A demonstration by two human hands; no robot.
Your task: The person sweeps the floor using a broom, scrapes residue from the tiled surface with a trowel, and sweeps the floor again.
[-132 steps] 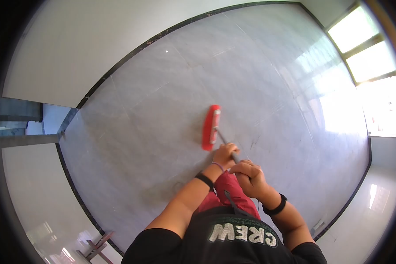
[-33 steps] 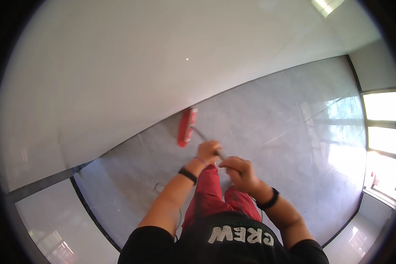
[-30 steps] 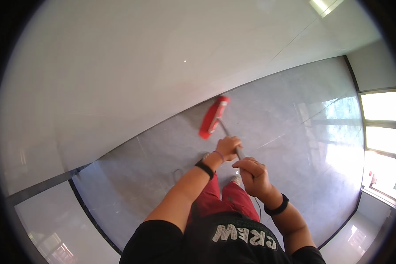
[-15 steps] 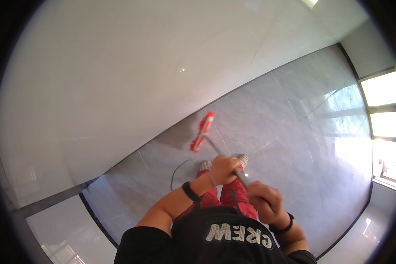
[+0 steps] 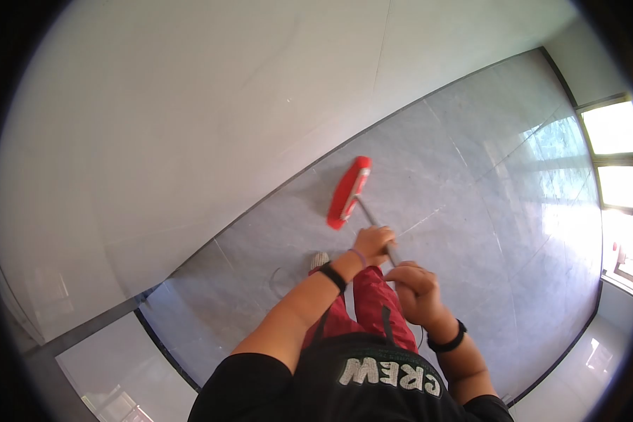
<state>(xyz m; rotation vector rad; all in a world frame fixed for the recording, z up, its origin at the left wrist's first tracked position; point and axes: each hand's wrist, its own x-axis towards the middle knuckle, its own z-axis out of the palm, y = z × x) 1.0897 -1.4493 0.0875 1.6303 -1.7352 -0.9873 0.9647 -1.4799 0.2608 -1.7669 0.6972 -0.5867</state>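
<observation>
A red broom [image 5: 349,193] has its head on the grey tiled floor [image 5: 464,232], a short way from the base of the pale wall. My left hand [image 5: 374,244] is wrapped round the grey handle, partway down towards the head. Nearer my body, my right hand [image 5: 416,287] grips the upper end of that handle, its fingers curled in. The handle slants from the broom head down to the right, between my two hands.
A large glossy wall [image 5: 190,119] with a dark strip along its foot fills the upper left. Bright windows [image 5: 614,133] stand at the far right. One shoe [image 5: 319,261] shows near my left forearm, and a thin cable loop lies on the floor beside it.
Over the last half second the broom head has swung up and to the right, and both hands have shifted forward. Earlier, the view turned and the wall came closer. Both hands keep hold of the handle.
</observation>
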